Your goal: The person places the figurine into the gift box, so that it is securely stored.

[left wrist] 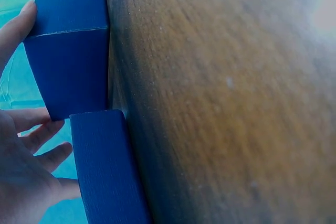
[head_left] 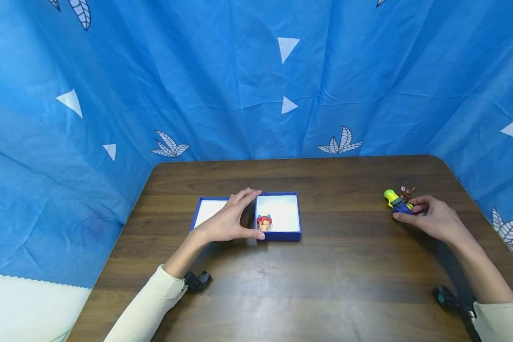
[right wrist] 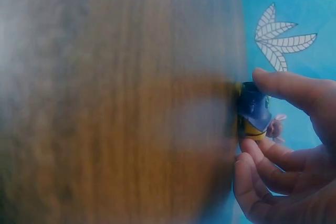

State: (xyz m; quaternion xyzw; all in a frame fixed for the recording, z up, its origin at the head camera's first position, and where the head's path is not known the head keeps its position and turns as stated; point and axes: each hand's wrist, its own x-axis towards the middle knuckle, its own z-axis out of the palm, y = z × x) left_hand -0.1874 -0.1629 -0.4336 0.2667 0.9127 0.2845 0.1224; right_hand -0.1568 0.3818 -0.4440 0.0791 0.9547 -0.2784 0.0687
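Note:
My left hand (head_left: pixel 227 224) spans the left side of an open blue box (head_left: pixel 284 236) with a white inside, thumb at the front corner and fingertips at the back. In the left wrist view the thumb touches the blue box (left wrist: pixel 68 72). A small figurine with a red hat (head_left: pixel 264 223) is in the box's front left corner. At the table's right, my right hand (head_left: pixel 438 219) pinches a yellow-green and blue figurine (head_left: pixel 396 201) lying down, its blue end (right wrist: pixel 254 103) between thumb and fingers. A brown mouse figurine (head_left: pixel 406 193) is just behind it.
A shallower blue-edged tray or lid (head_left: pixel 207 212) with a white inside stands against the box's left side, partly under my left hand. The brown wooden table (head_left: pixel 333 280) meets a blue curtain (head_left: pixel 239 118) at the back and sides.

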